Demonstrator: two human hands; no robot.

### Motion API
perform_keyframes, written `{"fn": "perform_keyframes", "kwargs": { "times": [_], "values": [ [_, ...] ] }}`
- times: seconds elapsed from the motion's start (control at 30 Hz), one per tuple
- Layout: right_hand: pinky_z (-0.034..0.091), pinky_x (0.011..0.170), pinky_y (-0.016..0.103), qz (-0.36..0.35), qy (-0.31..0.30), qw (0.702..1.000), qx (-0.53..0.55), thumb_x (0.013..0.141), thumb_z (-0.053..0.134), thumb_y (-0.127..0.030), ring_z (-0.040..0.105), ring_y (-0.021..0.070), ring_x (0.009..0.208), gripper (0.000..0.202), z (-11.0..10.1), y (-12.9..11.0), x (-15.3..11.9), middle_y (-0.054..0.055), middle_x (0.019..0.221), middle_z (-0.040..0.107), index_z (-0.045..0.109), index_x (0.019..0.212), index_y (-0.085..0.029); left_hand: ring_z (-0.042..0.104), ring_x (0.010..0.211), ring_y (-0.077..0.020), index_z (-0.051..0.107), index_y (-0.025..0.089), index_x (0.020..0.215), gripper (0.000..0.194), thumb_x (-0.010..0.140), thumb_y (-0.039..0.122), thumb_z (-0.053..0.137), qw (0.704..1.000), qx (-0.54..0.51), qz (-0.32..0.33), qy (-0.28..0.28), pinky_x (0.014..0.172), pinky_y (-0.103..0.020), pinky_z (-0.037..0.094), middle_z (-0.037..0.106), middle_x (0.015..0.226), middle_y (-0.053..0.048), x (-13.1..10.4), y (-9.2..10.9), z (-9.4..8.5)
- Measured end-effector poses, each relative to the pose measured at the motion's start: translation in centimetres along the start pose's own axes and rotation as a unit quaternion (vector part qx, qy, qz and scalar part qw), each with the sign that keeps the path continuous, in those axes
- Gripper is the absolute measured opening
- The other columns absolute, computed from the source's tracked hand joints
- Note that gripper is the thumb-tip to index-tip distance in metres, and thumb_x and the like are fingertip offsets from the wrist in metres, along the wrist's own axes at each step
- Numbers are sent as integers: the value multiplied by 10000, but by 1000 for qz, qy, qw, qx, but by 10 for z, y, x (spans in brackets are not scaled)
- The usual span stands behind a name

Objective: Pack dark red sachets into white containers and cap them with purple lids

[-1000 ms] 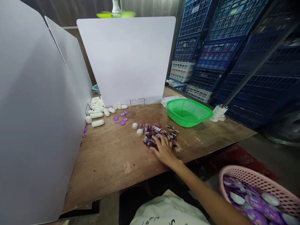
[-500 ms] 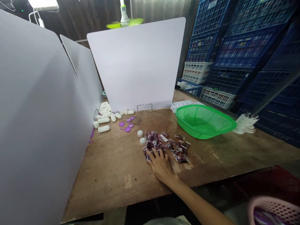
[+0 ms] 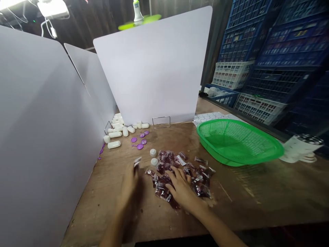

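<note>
With the right hand [image 3: 183, 192] spread flat on the heap of small dark purple plastic sachets [image 3: 180, 173] left of the green mesh basket [image 3: 240, 142], the blurred left hand [image 3: 131, 187], pinching one sachet, should lift cleanly off the wooden counter [image 3: 257, 202]

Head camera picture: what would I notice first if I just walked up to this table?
Probably the heap of small dark purple packets in the middle of the wooden table, with the right hand flat on it and the blurred left hand just left of it, a packet at its fingertips. Next, the bright green basket on the right, and the white capsule-shaped pieces by the white screens at back left.
</note>
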State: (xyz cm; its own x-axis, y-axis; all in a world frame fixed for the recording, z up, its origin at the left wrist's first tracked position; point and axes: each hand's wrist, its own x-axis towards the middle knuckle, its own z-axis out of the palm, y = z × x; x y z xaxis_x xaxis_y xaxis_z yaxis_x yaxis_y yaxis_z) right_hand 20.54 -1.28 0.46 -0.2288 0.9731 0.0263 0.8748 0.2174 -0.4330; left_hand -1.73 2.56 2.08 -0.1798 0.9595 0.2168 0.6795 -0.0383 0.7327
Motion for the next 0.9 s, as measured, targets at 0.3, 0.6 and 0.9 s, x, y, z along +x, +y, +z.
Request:
{"fn": "perform_keyframes", "kwargs": {
  "times": [0.3, 0.6, 0.9],
  "values": [
    [317, 952, 436, -111, -16, 994, 8, 908, 413, -178, 465, 260, 1161, 292, -20, -35, 137, 105, 1254, 581, 587, 1142, -195, 391, 1357, -295, 231, 237, 1495, 665, 866, 192, 440, 961, 225, 28, -158, 1037, -399, 378, 240, 1577, -128, -2, -20, 3],
    [283, 1036, 578, -98, -80, 992, 7, 871, 536, -143, 420, 318, 1255, 290, 24, -69, 244, 145, 1312, 522, 578, 1158, -136, 206, 1396, -439, 410, 93, 1369, 560, 816, 127, 487, 968, 249, -30, -17, 1088, -625, 168, 333, 1484, -254, 142, -79, -60],
    [480, 904, 395, -162, -84, 965, 190, 912, 560, -249, 587, 199, 1043, 300, 61, -130, 283, 74, 1176, 607, 542, 1199, -162, 578, 1040, -232, 616, 186, 998, 287, 753, 325, 668, 996, 34, 82, 5, 945, -365, 433, 640, 1064, -76, 164, -129, -45]
  ]
}}
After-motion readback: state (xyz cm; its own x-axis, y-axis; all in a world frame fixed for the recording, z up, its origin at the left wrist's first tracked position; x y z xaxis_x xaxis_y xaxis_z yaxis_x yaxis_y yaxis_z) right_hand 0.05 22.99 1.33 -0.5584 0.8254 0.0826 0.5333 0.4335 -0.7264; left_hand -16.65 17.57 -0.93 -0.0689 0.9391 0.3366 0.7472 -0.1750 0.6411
